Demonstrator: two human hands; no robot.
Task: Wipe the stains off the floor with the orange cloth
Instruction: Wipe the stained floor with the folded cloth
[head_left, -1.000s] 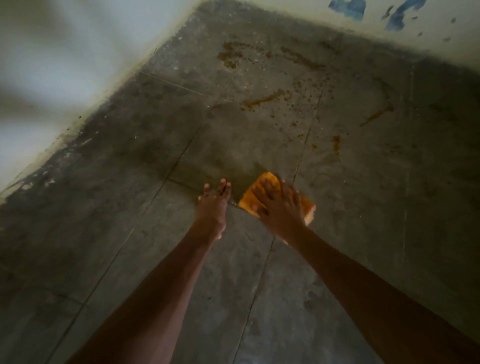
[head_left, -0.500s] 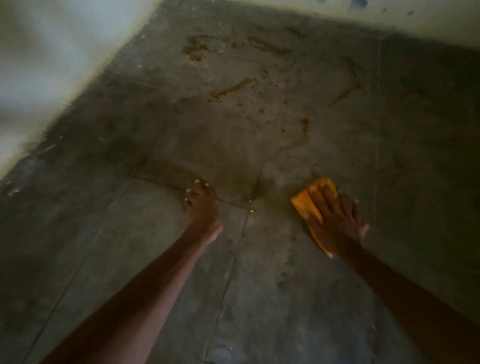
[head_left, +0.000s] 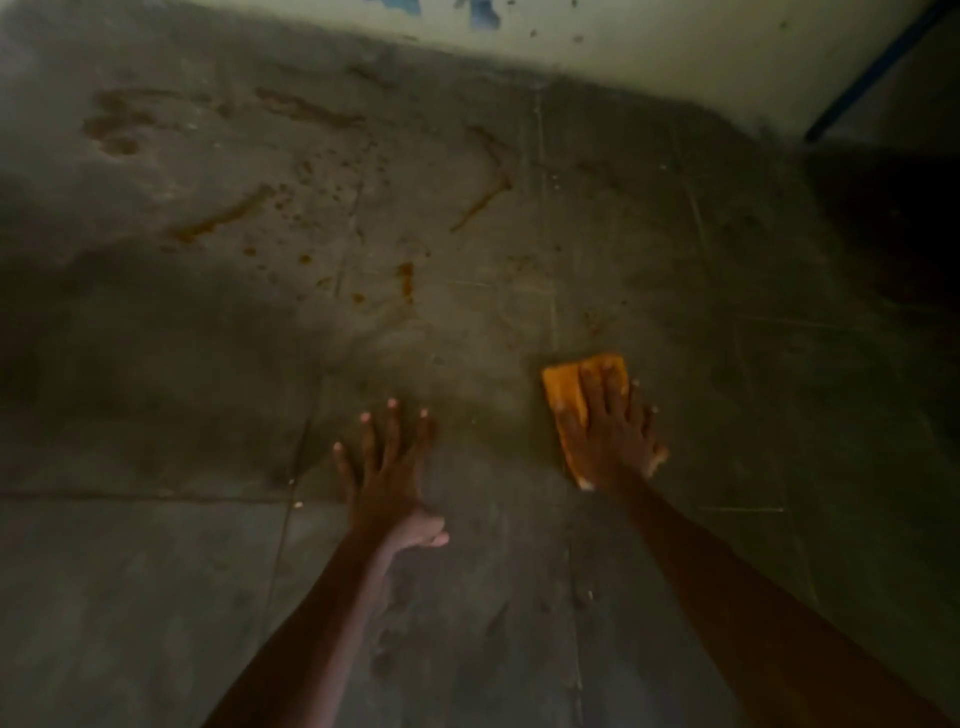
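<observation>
Grey floor (head_left: 156, 597) carries both hands; left hand (head_left: 387, 475) rests splayed, holding nothing; right hand (head_left: 610, 441), flat on the cloth (head_left: 563, 387), has swept it rightward; stains (head_left: 405, 278) beyond toward the wall remain untouched.

Looked like a bare room in a house or similar bldg: dim grey tiled floor (head_left: 156, 597) w/ grout lines, orange-brown stains (head_left: 218, 221), pale wall (head_left: 649, 41) w/ blue paint flecks, grimy along the base.
</observation>
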